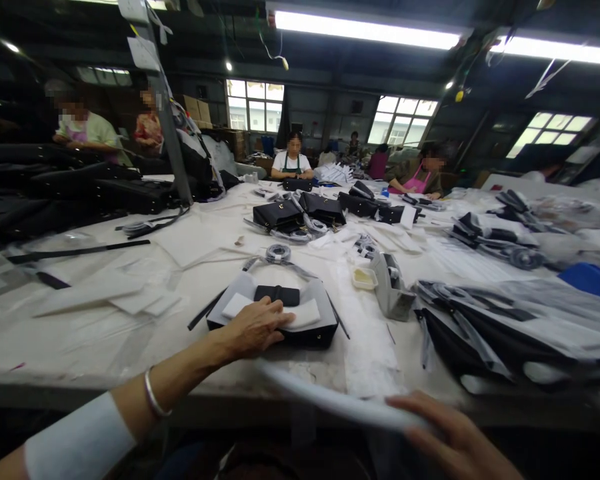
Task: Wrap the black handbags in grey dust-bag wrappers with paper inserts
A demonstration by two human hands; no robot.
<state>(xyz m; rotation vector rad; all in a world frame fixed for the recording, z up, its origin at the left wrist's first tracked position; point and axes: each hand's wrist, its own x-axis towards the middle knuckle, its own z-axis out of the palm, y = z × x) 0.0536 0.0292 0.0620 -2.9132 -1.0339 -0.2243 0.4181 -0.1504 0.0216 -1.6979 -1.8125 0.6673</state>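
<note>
A black handbag [325, 335] lies in front of me on the white table, its upper side covered with a pale grey lining sheet. White padding [305, 315] and a small black folded piece [290, 296] rest on it. My left hand [257, 327] is at the bag's near edge, fingers over the padding and thumb lower by the black side. Lower right, my right hand [445, 427] pinches one end of a white foam-like sheet [330, 395], seen nearly edge-on and smeared by motion. The sheet's far end is close to the bag's front.
A grey tape dispenser [394, 287] and a small white tray [364, 279] stand right of the bag. Black bags with wrapped straps [510, 327] lie farther right. White sheets [105, 293] are on the left. Several co-workers [291, 160] sit across the table.
</note>
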